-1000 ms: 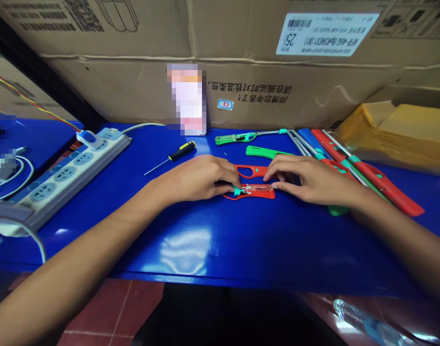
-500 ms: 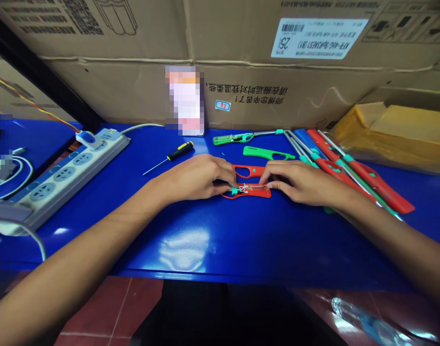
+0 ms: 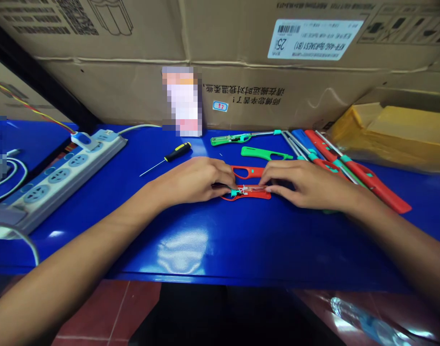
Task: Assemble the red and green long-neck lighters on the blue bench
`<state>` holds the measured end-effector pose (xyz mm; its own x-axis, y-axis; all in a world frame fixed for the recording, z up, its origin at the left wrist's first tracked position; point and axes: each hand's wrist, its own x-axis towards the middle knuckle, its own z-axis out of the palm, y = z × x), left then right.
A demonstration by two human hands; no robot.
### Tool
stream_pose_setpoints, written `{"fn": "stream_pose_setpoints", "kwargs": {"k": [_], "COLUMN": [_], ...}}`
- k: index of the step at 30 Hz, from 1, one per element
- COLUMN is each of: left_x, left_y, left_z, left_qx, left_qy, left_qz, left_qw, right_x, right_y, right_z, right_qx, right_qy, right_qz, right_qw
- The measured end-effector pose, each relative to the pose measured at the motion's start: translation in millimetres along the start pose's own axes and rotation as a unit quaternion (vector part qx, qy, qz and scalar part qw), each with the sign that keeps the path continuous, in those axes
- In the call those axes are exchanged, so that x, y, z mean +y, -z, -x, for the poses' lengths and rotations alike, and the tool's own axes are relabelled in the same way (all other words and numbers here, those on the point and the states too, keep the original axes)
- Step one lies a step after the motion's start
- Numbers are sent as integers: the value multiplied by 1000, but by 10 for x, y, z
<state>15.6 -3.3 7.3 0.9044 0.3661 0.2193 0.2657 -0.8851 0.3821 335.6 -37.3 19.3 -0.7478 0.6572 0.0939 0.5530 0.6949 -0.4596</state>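
An opened red long-neck lighter (image 3: 254,192) lies on the blue table, its clear fuel tube, white wires and teal trigger exposed. My left hand (image 3: 209,180) pinches its trigger end; the fingertips are partly hidden. At the other end, my right hand (image 3: 295,182) grips the lighter body between thumb and fingers. Just behind it rests a separate red handle shell (image 3: 254,172). Farther back are a green handle shell (image 3: 265,153) and an opened green lighter (image 3: 230,139) with its metal tube pointing right.
Several red, blue and green lighters (image 3: 371,180) are piled on the right. A black-and-yellow screwdriver (image 3: 178,151) and a white power strip (image 3: 57,180) lie to the left. A large cardboard box (image 3: 133,96) walls off the back, with a phone-like upright object (image 3: 186,103) against it.
The view has shifted slightly. My right thumb and fingers have moved a little along the red lighter's end; my left hand keeps its pinch.
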Motion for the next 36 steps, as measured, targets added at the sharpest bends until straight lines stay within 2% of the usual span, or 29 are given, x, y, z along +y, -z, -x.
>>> {"fn": "stream_pose_setpoints", "kwargs": {"k": [8, 12, 19, 26, 32, 36], "left_x": [-29, -27, -15, -46, -63, -74], "left_y": [-9, -10, -17, -11, 1, -10], "left_z": [-6, -5, -10, -14, -12, -12], "left_qx": [0, 5, 2, 8, -2, 19], "left_qy": [-9, -12, -11, -17, -11, -8], "left_qz": [-1, -1, -9, -5, 3, 17], "left_qw": [1000, 1000, 1000, 1000, 1000, 1000], "right_x": [-3, -77, -191, -164, -136, -103], "right_y": [-122, -171, -232, -282, -293, -274], "right_z": [-30, -7, 20, 6, -7, -29], "right_qx": [35, 55, 51, 83, 77, 77], "right_qy": [-43, -86, -45, -34, -58, -64], "right_qz": [2, 64, 177, 142, 114, 73], "right_qw": [998, 993, 982, 986, 989, 992]}}
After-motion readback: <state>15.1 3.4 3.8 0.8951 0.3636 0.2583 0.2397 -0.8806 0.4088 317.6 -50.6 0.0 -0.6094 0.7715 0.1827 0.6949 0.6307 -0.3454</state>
